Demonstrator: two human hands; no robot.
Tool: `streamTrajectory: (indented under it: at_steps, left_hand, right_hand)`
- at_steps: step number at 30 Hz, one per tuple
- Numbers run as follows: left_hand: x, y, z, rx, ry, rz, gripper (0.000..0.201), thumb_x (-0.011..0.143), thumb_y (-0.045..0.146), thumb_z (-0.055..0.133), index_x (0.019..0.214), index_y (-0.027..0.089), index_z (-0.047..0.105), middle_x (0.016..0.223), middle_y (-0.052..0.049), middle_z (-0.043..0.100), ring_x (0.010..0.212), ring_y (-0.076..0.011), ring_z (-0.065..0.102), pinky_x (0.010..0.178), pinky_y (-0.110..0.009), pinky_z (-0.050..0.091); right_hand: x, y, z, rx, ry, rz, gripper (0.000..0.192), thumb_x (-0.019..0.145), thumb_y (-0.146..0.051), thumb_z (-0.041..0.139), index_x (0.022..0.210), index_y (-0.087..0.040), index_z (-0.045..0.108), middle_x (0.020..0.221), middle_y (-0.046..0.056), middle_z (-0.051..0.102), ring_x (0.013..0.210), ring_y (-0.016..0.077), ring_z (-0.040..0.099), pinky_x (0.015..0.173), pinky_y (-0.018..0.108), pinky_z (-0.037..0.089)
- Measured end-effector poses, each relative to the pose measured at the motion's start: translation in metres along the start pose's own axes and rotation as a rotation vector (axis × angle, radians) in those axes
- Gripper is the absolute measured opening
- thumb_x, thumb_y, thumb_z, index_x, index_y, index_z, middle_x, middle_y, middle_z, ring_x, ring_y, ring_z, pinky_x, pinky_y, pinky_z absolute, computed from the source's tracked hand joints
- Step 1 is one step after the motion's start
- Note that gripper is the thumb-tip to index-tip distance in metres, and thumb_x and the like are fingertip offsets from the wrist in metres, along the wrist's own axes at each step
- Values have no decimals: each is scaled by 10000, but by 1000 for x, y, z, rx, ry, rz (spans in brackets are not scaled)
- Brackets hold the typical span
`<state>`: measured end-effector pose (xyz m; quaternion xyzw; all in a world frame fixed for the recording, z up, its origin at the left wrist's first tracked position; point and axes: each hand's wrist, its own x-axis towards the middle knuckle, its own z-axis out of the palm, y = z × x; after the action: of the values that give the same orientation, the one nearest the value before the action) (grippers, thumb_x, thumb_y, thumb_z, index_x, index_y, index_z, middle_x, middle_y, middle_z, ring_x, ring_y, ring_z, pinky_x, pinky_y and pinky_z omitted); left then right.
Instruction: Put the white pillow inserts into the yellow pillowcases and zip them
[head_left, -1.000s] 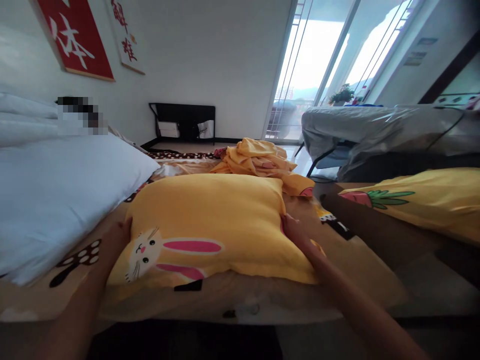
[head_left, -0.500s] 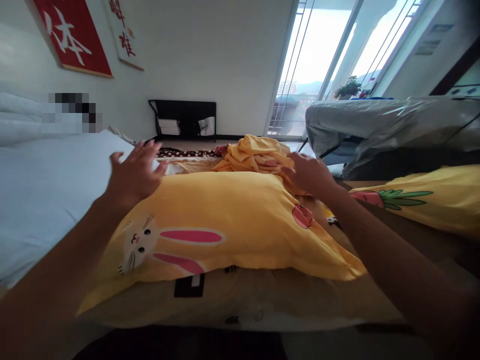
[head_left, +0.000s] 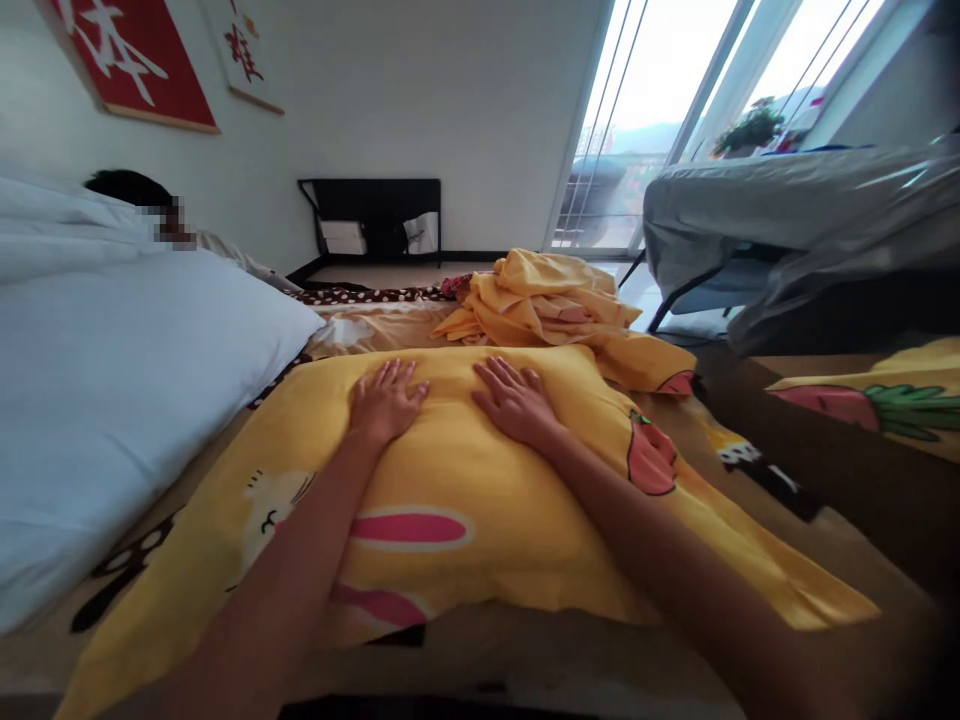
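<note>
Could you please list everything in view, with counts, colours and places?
Pillow: 1, yellow with a rabbit print, centre
Sheet: 1, tan patterned, under the pillow
Cloth heap: 1, yellow, beyond the pillow
Carrot-print cloth: 1, yellow, right edge
White bedding: count unclear, white, left
Person: 1, dark-haired, behind the white bedding
Red wall hanging: 1, red, upper left
White wall hanging: 1, white, beside it
Rack: 1, black, background
Box: 1, white, in the rack
Bag: 1, white, right of the box
Glass door: 1, pale, upper right
Plant: 1, green, upper right
Covered table: 1, grey, right
Left hand: 1, bare, on the pillow
Right hand: 1, bare, on the pillow
</note>
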<state>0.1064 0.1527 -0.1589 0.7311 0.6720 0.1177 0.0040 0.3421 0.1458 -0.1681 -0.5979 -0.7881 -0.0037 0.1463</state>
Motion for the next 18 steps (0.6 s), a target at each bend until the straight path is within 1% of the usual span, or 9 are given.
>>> streamTrajectory:
  at_steps: [3,5,6,8,10,12,15,18]
  left_hand:
    - [1,-43,-11,24,-19,-100,689,923,601,223,1489,225,335,1580,-41,244,1474,-237,210,1194,-549,153]
    - [-6,-69,-9,11,11,-197,689,928,587,218,1504,218,302,1588,-39,223,1480,-227,190,1199,-532,151]
    - [-11,-79,-6,-8,34,-228,686,931,577,213,1511,217,284,1590,-40,215,1482,-219,182,1201,-523,151]
    - [-21,-90,1,-54,71,-255,673,937,557,210,1515,219,269,1591,-41,214,1483,-205,177,1203,-518,145]
    - [-28,-93,4,-111,83,-253,661,934,546,233,1510,225,283,1589,-36,224,1483,-203,177,1205,-520,132]
    - [-33,-96,4,-175,94,-254,660,928,538,257,1499,213,313,1582,-44,245,1481,-215,187,1207,-521,124]
    - [-45,-108,2,-224,140,-232,632,930,479,262,1483,184,345,1567,-59,288,1469,-213,227,1212,-487,151]
    - [-65,-130,6,-291,207,-190,619,926,441,263,1478,172,342,1564,-59,297,1470,-188,225,1219,-441,152]
  right_hand:
    - [-3,31,-6,-1,21,58,624,977,-558,211,1516,-253,282,1596,23,187,1483,184,141,1194,496,132]
    - [-9,50,-3,-7,45,103,630,977,-549,213,1530,-249,241,1605,22,151,1487,183,118,1197,485,132]
    - [-13,57,1,-8,58,125,633,975,-549,213,1535,-253,220,1607,19,139,1488,184,109,1199,483,129]
    - [-21,69,8,-4,78,172,635,974,-549,200,1541,-264,191,1608,12,132,1488,186,109,1197,491,134]
    - [-31,80,14,8,85,214,638,971,-553,181,1542,-267,184,1605,9,149,1486,187,126,1192,501,149]
    - [-45,94,16,26,82,249,645,968,-547,178,1539,-248,198,1600,21,173,1482,188,147,1186,503,170]
    - [-75,118,18,62,80,304,646,961,-509,199,1524,-196,248,1577,66,246,1465,195,215,1169,489,228]
    - [-109,137,20,92,102,344,615,945,-447,248,1480,-160,343,1522,107,362,1421,219,324,1152,500,257]
